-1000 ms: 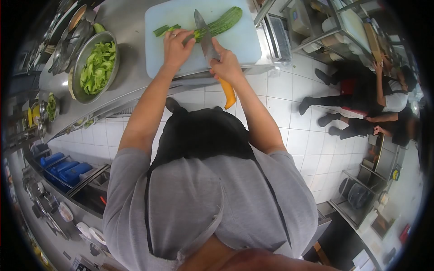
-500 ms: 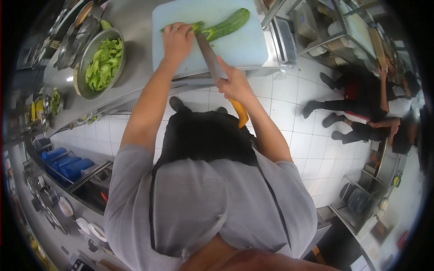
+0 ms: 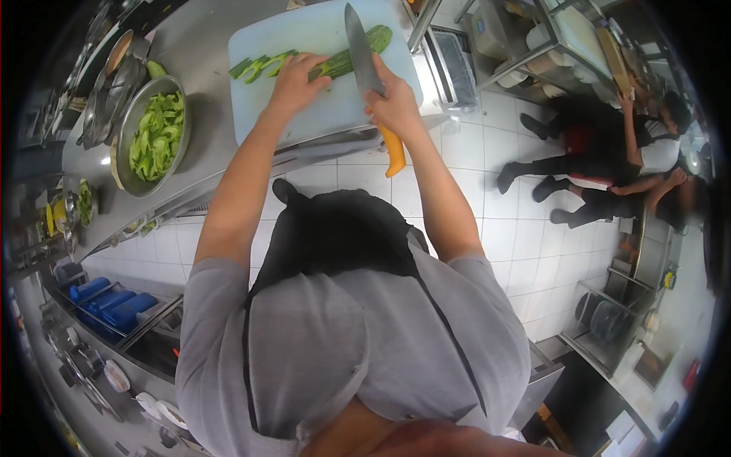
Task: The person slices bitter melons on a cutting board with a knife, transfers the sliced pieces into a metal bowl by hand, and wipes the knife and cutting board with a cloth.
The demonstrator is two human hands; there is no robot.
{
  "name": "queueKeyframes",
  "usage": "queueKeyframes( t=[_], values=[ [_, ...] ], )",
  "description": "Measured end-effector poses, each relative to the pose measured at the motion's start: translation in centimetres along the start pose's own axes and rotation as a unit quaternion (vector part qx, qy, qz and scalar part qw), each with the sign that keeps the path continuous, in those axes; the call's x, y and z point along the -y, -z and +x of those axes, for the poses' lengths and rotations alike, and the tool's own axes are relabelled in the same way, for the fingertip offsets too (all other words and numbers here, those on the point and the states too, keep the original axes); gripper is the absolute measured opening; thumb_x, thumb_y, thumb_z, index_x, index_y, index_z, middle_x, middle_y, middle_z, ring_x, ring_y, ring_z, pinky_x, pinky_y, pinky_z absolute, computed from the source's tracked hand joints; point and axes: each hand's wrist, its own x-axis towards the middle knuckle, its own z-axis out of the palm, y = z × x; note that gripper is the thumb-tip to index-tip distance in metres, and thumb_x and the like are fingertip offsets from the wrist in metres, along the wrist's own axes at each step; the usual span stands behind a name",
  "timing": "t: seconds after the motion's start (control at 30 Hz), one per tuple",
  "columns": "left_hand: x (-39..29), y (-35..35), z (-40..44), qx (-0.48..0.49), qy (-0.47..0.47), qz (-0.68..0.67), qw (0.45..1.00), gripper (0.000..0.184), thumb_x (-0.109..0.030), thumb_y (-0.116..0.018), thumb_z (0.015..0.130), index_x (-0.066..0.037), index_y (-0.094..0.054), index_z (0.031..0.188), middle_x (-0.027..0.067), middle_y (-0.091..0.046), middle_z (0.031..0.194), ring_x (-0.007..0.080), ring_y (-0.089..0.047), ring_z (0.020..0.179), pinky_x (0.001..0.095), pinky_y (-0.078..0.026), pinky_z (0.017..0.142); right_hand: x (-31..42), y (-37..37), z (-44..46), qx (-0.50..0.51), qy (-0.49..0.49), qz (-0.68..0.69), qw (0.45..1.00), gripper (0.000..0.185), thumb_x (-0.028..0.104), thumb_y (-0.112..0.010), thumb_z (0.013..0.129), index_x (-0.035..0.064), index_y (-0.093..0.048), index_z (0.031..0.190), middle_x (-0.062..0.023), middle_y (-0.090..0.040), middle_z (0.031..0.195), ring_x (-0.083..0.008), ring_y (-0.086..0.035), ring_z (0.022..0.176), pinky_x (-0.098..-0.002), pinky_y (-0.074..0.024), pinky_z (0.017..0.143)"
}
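Observation:
On the white cutting board (image 3: 255, 114) lies a long, striped green zucchini (image 3: 378, 36). Several cut zucchini pieces (image 3: 255, 68) spread to its left. My left hand (image 3: 298, 82) is at the zucchini's left end, fingers on the far side and thumb on the near side, gripping it. The handle of a chef's knife (image 3: 362, 53) is in my closed right hand (image 3: 394, 103); its yellow end sticks out below. The blade points away from me and crosses over the zucchini, hiding part of it. Whether blade and zucchini touch I cannot tell.
Left of the board, a metal bowl (image 3: 183, 129) holds light green slices on the steel counter (image 3: 205, 68). Pans (image 3: 103, 95) stand behind it. A clear plastic container (image 3: 454, 65) is right of the board. Other people (image 3: 601, 152) stand at the right, by a rack (image 3: 525, 57).
The knife has come away from the cut and swung over the zucchini, its tip pointing farther away. My left hand has shifted right onto the zucchini, leaving cut pieces visible at the left.

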Motion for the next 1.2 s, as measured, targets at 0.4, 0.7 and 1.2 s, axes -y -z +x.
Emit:
queueKeyframes(
  t=[0.4,0.7,1.2],
  values=[
    [1.3,-1.5,-1.6,-0.127,-0.003,-0.042,0.991,0.034,-0.012,-0.077,0.083,-0.010,-0.072,0.117,0.0112,-0.068,0.115,0.0308,-0.060,0.114,0.0404,-0.044,0.101,0.1,-2.0,4.2,-0.002,-0.022,-0.056,0.998,0.072,0.005,-0.061,0.089,0.0074,-0.038,0.157,-0.0132,-0.071,0.071,-0.0170,-0.064,0.050,-0.0321,-0.0550,0.054],
    [1.3,-1.6,-1.6,-0.129,-0.010,-0.047,0.991,0.029,-0.014,-0.079,0.080,-0.011,-0.076,0.109,0.0090,-0.068,0.114,0.0322,-0.057,0.110,0.0418,-0.046,0.098,1.2,-2.1,3.1,0.028,-0.058,-0.024,0.998,0.073,0.004,-0.061,0.089,0.0075,-0.037,0.158,-0.0126,-0.071,0.070,-0.0173,-0.063,0.049,-0.0328,-0.0539,0.050],
    [1.6,-1.6,-1.5,-0.127,-0.038,-0.002,0.991,0.026,-0.017,-0.078,0.082,-0.011,-0.076,0.108,0.0077,-0.072,0.110,0.0262,-0.063,0.108,0.0385,-0.041,0.098,0.6,-2.8,0.3,0.037,-0.058,0.030,0.997,0.075,0.001,-0.058,0.086,0.0016,-0.033,0.158,-0.0147,-0.068,0.067,-0.0210,-0.064,0.050,-0.0351,-0.0539,0.050]
  ],
)
